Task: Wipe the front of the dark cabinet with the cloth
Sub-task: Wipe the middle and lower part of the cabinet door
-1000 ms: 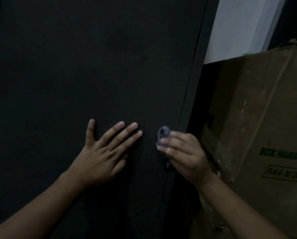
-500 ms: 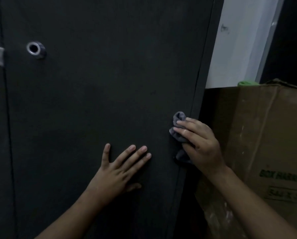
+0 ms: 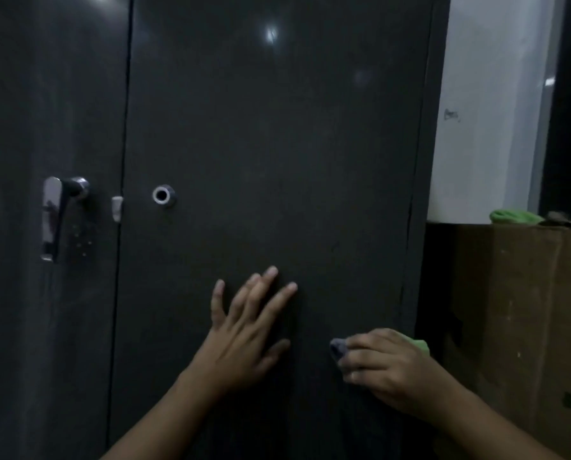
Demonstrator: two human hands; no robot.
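Head view, dim light. A tall dark grey metal cabinet [image 3: 277, 144] fills the left and centre of frame, with two doors and a vertical seam between them left of centre. Left hand [image 3: 244, 333] lies flat on the right door, low down. Its fingers are straight and spread, pointing up and right, thumb out to the left: grip wide, holding nothing. Right hand [image 3: 386, 370] sits lower and to the right, near the door's right edge, fingers curled, grip closed round a bunched grey cloth [image 3: 338, 349]. Only a wad of the cloth shows, poking out past the fingertips against the door face; the rest is hidden under the hand. The hands are near each other, not touching. A light green scrap [image 3: 421, 346] shows behind the right hand's knuckles; cannot tell whether it belongs to the cloth. A round chrome lock cylinder [image 3: 163, 195] is on the right door just beside the seam, well above the left hand. A small pale latch tab [image 3: 117, 207] sits on the seam. A chrome lever handle [image 3: 53, 217] on the left door points down. A brown cardboard box [image 3: 516, 310] stands right of the cabinet, close to its side; the dark print at its lower right is unreadable. A crumpled bright green item [image 3: 514, 216] lies on top of the box. A white wall [image 3: 486, 111] is behind, above the box.
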